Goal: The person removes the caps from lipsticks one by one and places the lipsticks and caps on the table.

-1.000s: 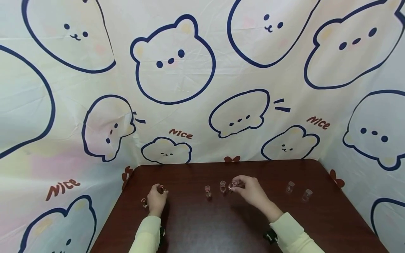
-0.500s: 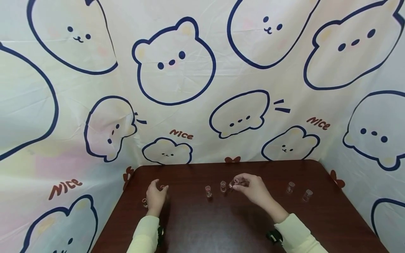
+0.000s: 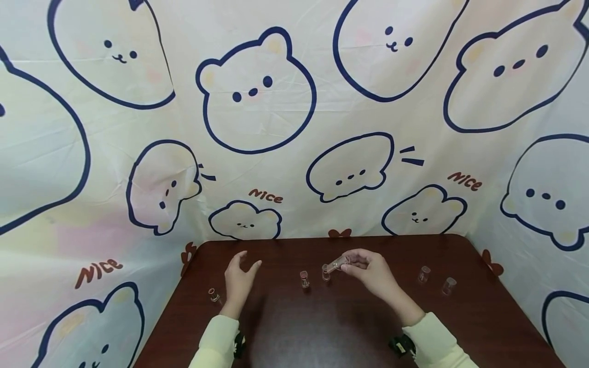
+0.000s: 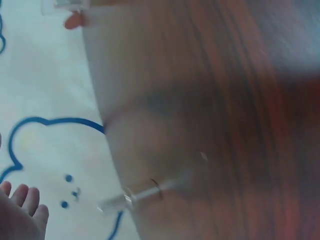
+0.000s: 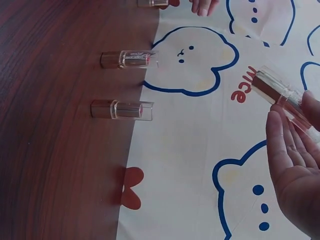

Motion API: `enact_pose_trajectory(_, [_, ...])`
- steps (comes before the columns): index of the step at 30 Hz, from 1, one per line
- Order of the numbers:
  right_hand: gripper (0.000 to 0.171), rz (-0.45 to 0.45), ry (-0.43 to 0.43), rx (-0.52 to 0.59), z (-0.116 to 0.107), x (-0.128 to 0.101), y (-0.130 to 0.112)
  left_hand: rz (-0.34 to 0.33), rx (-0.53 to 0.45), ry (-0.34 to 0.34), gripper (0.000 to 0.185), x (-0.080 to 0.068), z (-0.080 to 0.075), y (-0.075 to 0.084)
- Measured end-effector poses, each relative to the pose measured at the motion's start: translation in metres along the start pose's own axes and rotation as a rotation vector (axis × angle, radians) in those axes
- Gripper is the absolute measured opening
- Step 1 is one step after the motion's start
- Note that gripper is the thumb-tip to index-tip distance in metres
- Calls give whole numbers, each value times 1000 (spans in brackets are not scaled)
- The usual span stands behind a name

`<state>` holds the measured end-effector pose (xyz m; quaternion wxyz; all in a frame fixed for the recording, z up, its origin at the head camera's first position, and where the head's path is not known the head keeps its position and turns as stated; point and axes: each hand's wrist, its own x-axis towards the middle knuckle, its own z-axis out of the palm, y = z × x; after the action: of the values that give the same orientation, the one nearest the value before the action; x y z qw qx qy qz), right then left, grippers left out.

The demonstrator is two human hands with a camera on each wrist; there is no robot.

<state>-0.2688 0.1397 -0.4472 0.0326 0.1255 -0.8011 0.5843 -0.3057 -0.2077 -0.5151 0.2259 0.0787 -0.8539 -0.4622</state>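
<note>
My right hand (image 3: 370,268) pinches a clear-cased lipstick (image 5: 280,95) between thumb and fingers, tilted and raised above the table. Beside it stands another lipstick (image 3: 325,272), overlapped by the held one in the head view, and a further upright lipstick (image 3: 304,279) is a bit to the left. My left hand (image 3: 239,281) holds nothing; thumb and fingers are spread apart above the left part of the table. A lipstick (image 3: 213,295) stands just left of that wrist. In the left wrist view, a blurred lipstick (image 4: 142,195) shows near my fingers (image 4: 31,201).
On the right side of the brown table (image 3: 313,327) stand two clear containers (image 3: 424,274), spaced a little apart. A cloth backdrop (image 3: 294,214) with cartoon bear outlines hangs round the table's far and side edges.
My left hand has let go of a lipstick, spread its fingers and moved up and right. The lipstick in my right hand has been raised and tipped to lie more sideways.
</note>
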Motion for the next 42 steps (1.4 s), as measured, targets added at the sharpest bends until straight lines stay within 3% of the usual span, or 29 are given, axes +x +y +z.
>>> enact_pose_trajectory(7, [32,23,-8,167,0,1,-1,36,-117,-20,49,-6,9,26])
enact_pose_trajectory(20, [35,78,14,306,1,4,-7,156,-322,-118,37,-22,22,70])
enact_pose_trajectory(27, [41,50,29,404,3,3,-6,189,-450,-240,37,-42,5,119])
enact_pose_trajectory(32, [41,48,35,476,6,4,-8,229,-503,-317,38,-47,8,131])
enact_pose_trajectory(42, [42,87,38,575,10,4,-16,242,-599,-434,35,-53,13,150])
